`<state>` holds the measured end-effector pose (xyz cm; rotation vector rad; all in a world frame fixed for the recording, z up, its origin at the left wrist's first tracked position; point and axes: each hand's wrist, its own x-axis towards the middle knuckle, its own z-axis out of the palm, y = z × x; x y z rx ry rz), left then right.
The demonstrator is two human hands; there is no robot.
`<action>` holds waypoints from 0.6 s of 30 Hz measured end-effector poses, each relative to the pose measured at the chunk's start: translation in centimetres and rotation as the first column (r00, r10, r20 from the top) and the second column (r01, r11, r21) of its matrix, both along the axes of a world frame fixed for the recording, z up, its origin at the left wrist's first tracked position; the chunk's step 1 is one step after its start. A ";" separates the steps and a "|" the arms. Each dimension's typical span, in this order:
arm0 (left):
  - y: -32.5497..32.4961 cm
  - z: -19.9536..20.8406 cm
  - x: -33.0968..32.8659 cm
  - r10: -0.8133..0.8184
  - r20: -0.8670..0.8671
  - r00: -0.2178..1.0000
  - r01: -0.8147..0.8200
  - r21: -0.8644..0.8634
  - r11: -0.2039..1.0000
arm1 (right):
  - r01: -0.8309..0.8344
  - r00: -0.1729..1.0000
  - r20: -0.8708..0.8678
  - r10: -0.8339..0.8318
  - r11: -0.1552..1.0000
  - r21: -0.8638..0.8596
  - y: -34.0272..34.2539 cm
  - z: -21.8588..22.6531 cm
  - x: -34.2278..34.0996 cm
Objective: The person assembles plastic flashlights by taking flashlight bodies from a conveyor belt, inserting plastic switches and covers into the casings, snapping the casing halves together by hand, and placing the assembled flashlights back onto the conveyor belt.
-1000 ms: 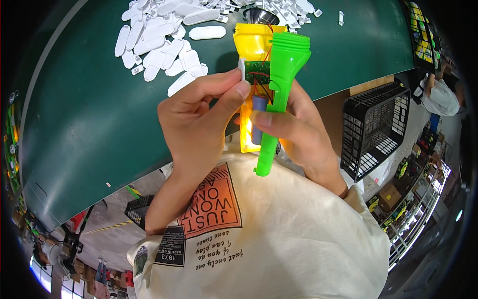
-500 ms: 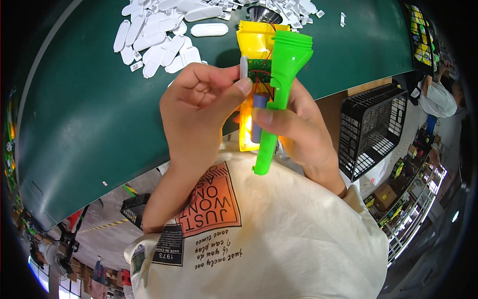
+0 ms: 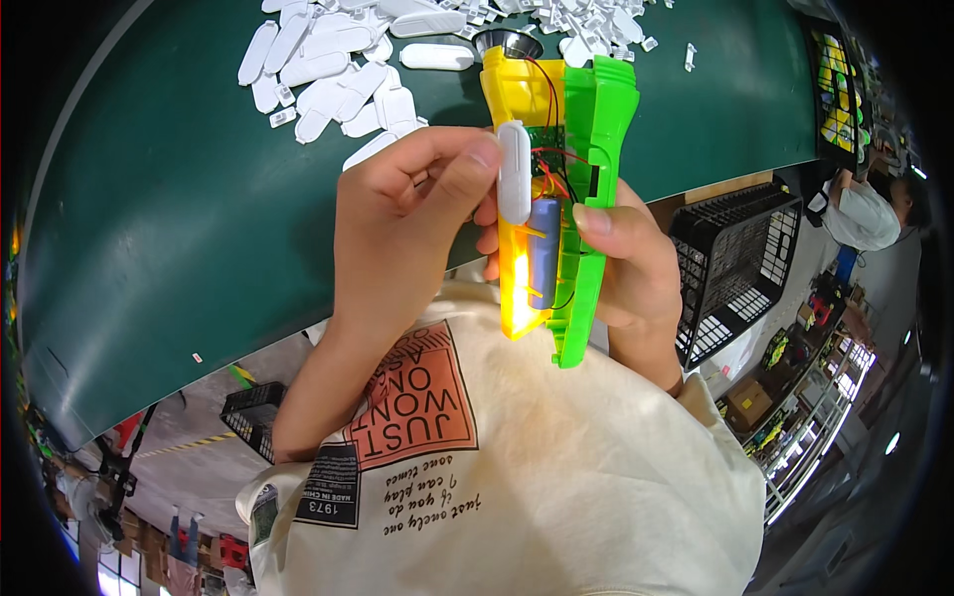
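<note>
At your far left the green desk (image 3: 179,228) curves away, and near its top edge lies a heap of small white plastic pieces (image 3: 328,70), most of them long and rounded. Your left hand (image 3: 397,228) is raised over the desk's near edge, its fingers (image 3: 467,164) pinched narrow around one such white plastic piece (image 3: 514,186), which you hold upright against the open torch. Just right of it is the yellow shell half (image 3: 517,99) of the torch, wide head toward the desk and handle pointing at your chest. Inside the shell you can see a blue-grey cylindrical cell (image 3: 544,253), thin red wires (image 3: 550,159) and a small circuit board, partly hidden by the white piece. Pressed against the yellow half on its right is the green shell half (image 3: 596,139), the same shape. Your right hand (image 3: 626,268) grips both halves from behind, thumb lying across the green edge, fingers closed around the body. Further right, below the desk's edge, stands a black wire basket (image 3: 740,258), and beyond it another person (image 3: 865,214) in a light top.
</note>
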<state>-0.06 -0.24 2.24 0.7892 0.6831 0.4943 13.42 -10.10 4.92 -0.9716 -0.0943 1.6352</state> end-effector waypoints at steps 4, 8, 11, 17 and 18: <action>-0.1 -0.3 -0.2 -0.016 0.025 1.000 0.015 0.036 0.999 | -0.008 1.000 0.012 0.008 1.000 0.009 0.2 -0.1 0.0; -0.3 -0.5 -0.2 0.028 0.035 0.999 -0.030 0.071 0.997 | -0.017 0.995 0.096 0.022 0.998 -0.054 0.6 0.6 -0.4; 0.0 -0.4 -0.4 0.033 0.104 0.994 -0.034 0.007 0.999 | -0.016 0.998 0.068 0.020 0.999 -0.048 0.8 0.7 -0.4; -0.4 1.6 -2.1 0.229 -0.179 0.957 -0.120 0.474 0.873 | -0.038 0.900 0.429 0.072 0.995 -0.088 0.9 0.8 -1.4; -0.4 1.9 -2.4 0.152 -0.223 0.963 -0.005 0.549 0.836 | 0.001 0.831 0.555 0.035 0.998 -0.064 0.9 0.2 -1.7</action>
